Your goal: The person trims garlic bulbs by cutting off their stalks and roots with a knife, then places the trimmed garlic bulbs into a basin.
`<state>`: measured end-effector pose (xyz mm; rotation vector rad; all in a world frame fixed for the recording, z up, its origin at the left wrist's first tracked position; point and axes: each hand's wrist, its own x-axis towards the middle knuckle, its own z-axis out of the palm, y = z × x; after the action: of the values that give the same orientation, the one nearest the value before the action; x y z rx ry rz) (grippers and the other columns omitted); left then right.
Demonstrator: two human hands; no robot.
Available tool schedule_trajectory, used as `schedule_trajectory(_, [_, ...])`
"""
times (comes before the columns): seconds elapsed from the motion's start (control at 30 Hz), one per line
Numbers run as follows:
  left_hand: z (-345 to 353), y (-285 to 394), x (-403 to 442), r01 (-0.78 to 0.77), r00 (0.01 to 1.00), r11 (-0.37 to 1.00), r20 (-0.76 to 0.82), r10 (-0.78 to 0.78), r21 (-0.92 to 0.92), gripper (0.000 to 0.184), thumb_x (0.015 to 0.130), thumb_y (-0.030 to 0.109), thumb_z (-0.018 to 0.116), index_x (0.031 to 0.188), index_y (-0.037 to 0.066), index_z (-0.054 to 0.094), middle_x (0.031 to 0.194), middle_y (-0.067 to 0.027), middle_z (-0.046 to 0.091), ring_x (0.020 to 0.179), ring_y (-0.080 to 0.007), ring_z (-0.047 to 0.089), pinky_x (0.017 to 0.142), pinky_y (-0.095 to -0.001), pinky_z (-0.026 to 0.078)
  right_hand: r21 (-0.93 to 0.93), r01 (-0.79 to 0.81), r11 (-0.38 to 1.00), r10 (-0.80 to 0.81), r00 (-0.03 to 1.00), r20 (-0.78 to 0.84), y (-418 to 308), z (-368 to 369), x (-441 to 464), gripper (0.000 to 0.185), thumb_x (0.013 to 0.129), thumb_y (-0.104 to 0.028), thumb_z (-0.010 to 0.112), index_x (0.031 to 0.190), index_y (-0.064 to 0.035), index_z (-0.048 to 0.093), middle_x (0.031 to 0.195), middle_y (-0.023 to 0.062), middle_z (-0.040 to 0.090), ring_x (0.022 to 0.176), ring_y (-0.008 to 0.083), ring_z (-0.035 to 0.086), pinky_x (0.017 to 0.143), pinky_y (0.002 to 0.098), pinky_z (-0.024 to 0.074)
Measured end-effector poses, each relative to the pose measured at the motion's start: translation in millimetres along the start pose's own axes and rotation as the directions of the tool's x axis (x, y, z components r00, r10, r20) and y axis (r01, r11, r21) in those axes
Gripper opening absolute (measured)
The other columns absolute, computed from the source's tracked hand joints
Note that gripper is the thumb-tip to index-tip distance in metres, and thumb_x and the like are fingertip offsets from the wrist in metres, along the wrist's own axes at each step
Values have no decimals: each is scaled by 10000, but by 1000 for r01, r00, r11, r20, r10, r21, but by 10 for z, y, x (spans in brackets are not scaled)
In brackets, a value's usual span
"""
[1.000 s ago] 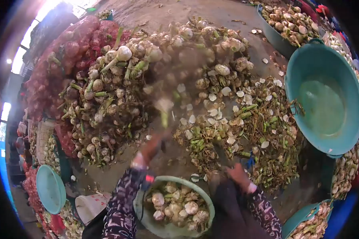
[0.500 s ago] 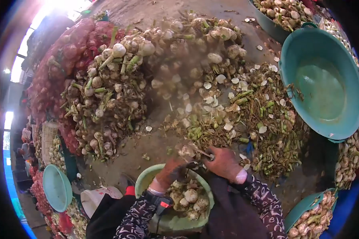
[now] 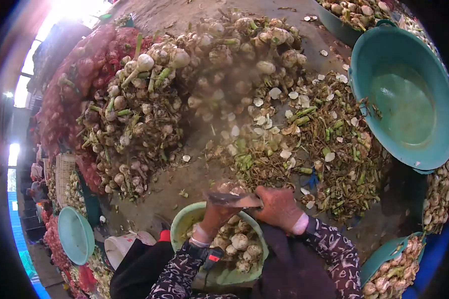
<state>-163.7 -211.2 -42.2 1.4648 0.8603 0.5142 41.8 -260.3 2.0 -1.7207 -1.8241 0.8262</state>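
My right hand (image 3: pixel 279 207) is closed around the handle of a knife. Its wide blade (image 3: pixel 234 200) points left, across the front of my left hand (image 3: pixel 217 217). My left hand's fingers are wrapped round a garlic bulb (image 3: pixel 230 187), partly covered by the blade. Below both hands, a pale green basin (image 3: pixel 176 226) between my legs holds several trimmed garlic bulbs (image 3: pixel 239 242). Beyond the hands lies a litter of cut stalks, roots and skins (image 3: pixel 264 169).
A large heap of garlic with stalks (image 3: pixel 149 114) lies ahead, against red net sacks (image 3: pixel 70 99). An oval teal tub (image 3: pixel 404 99) stands at right. A teal tub of bulbs (image 3: pixel 394 269), a white bucket (image 3: pixel 127 246) and a small teal basin (image 3: pixel 76 235) flank me.
The knife blade has turned to show its broad side and now lies across my left hand and the bulb. Both hands stay close together above the basin.
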Motion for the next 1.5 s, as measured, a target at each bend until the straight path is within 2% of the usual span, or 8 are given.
schedule_trajectory(0.3, [65, 421, 38, -436, 894, 899, 92, 438, -42, 387, 698, 158, 715, 1041, 39, 581, 933, -80, 611, 849, -208, 590, 794, -336, 455, -141, -320, 937, 335, 937, 100, 585, 197, 144, 262, 717, -289, 611, 860, -70, 597, 746, 159, 617, 711, 345, 612, 619, 429, 484])
schedule_trajectory(0.47, [-42, 711, -49, 295, 955, 897, 125, -268, -331, 671, 673, 129, 772, 1226, 43, 402, 1081, -77, 543, 999, -154, 540, 876, -299, 443, -71, -500, 863, 497, 866, -54, 965, 2, -150, 376, 769, -382, 561, 871, -26, 627, 758, 215, 616, 738, 368, 610, 661, 453, 480])
schedule_trajectory(0.57, [-188, 708, 82, -178, 971, 751, -10, 239, 636, 553, 666, 149, 773, 1128, 40, 491, 1067, -92, 566, 981, -173, 560, 852, -307, 465, -16, -377, 926, 375, 924, -72, 652, -16, -139, 365, 771, -335, 581, 943, -16, 626, 814, 220, 628, 775, 377, 609, 704, 433, 483])
schedule_trajectory(0.9, [-355, -22, 0, -46, 960, 322, -131, -247, -946, 441, 842, 438, 518, 1061, 58, 563, 984, -104, 612, 890, -287, 583, 649, -391, 503, 412, -269, 871, 365, 915, -172, 315, 252, 62, 309, 791, -290, 627, 981, -46, 623, 800, 202, 633, 747, 333, 632, 651, 371, 490])
schedule_trajectory(1.07, [-186, -324, 29, 205, 873, 956, -481, -82, 208, 404, 809, 391, 545, 1043, 62, 565, 983, -92, 602, 787, -256, 574, 584, -314, 461, 615, -82, 784, 343, 883, -319, 56, -163, 398, 218, 803, -242, 604, 884, -40, 613, 741, 212, 604, 717, 333, 625, 601, 387, 479])
schedule_trajectory(1.17, [-10, 204, 51, -164, 867, 189, -233, -441, -968, 398, 783, 369, 550, 1027, 54, 565, 955, -91, 596, 776, -247, 572, 624, -336, 463, 470, 174, 865, -8, 943, -333, -100, -188, 458, 257, 805, -276, 582, 873, -29, 604, 800, 237, 600, 775, 345, 619, 629, 403, 478])
schedule_trajectory(1.37, [-566, 775, -70, 130, 756, 991, 651, -72, -41, 658, 705, 318, 737, 1221, 26, 452, 1192, -114, 508, 1076, -218, 497, 943, -384, 380, 432, -341, 835, 248, 934, 258, 885, 735, -361, 434, 782, -375, 578, 1053, -36, 589, 932, 249, 613, 892, 393, 590, 770, 429, 483])
schedule_trajectory(1.5, [-1146, 430, 175, 418, 896, 667, -161, -414, 616, 721, 670, 308, 746, 1269, 74, 421, 1238, -179, 468, 1057, -319, 524, 900, -400, 424, 94, -447, 889, 420, 880, 222, 1133, 728, -403, 413, 749, -360, 613, 932, 10, 614, 821, 235, 623, 760, 402, 601, 685, 437, 491])
